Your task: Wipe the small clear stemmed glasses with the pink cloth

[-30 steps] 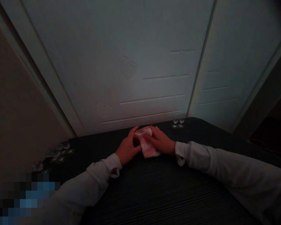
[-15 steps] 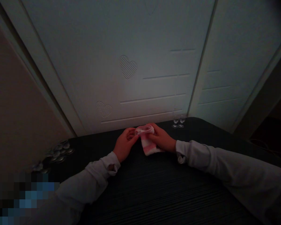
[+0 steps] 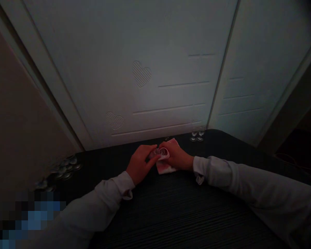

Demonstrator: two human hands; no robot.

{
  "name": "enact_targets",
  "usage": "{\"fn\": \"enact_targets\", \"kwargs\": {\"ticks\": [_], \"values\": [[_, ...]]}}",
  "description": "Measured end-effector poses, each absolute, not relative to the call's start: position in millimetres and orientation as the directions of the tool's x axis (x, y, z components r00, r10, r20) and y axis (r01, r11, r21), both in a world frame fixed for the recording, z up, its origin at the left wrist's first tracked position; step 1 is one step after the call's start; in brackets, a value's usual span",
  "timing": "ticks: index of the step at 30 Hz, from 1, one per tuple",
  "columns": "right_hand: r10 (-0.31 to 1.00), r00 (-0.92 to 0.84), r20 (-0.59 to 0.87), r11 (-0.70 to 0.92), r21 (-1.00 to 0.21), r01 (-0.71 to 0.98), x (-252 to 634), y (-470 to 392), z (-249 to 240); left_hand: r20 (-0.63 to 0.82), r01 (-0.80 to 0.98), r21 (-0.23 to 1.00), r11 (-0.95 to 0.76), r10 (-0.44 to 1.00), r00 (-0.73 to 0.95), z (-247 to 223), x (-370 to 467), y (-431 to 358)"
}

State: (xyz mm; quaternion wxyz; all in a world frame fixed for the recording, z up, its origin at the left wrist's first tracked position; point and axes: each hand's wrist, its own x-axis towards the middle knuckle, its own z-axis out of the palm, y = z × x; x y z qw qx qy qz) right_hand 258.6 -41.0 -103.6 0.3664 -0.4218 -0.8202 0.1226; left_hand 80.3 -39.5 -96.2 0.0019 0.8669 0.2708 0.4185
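Dark, finely grooved tabletop [image 3: 171,214] runs broad across the near side, and between the two pale sleeves, left [image 3: 103,200] and right [image 3: 230,176], I see a wide stretch of it with room for the forearms to shift. At the lower left, a blocky blue patch [image 3: 35,219] hides whatever lies under it.

Farther in, both hands meet near the far edge, a little right of the middle. The left hand [image 3: 140,162] has its thumb and fingers pinched on a small clear glass [image 3: 157,152] — dim as it is, I can't make out its full shape. The right hand [image 3: 180,157] is closed round a pink-and-white cloth [image 3: 166,168], pressing it up against the glass; one corner pokes out beyond the knuckles and the lower part hangs under the palm. Whether the cloth touches the wood, I can't tell.

Off to the left, well apart from the hands, clear glassware [image 3: 67,167] crowds the table's left edge, blurred where it trails nearer. Right of the hands, two stemmed glasses [image 3: 197,134] stand side by side close to the back edge. Behind that edge rises a pale panel [image 3: 171,69] with grooved lines and two striped hearts — it bounds the reach forward.
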Motion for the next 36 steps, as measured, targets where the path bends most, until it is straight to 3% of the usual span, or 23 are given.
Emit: {"fn": "enact_targets", "kwargs": {"ticks": [6,11,20,28,36], "values": [[0.755,-0.393,0.524,0.643,-0.477,0.600,258.3,-40.5,-104.9,0.721,0.313,-0.114,-0.943,0.138,0.679,-94.9,83.4,-46.8],[0.725,-0.450,0.521,0.683,-0.456,0.571,261.5,-38.8,-107.0,0.644,0.218,-0.219,-0.951,0.027,0.765,-95.6,86.1,-50.7],[0.759,-0.429,0.490,0.646,-0.481,0.593,261.3,-38.5,-107.8,0.676,0.364,0.234,-0.901,0.420,0.605,-94.3,87.2,-51.8],[0.778,-0.426,0.462,0.621,-0.457,0.637,260.5,-41.9,-103.9,0.510,0.420,0.639,-0.645,0.763,0.397,-88.4,90.6,-52.5],[0.784,-0.450,0.428,0.612,-0.405,0.680,259.7,-43.4,-102.5,0.399,0.376,0.790,-0.483,0.872,0.283,-90.0,90.8,-41.1]]}}
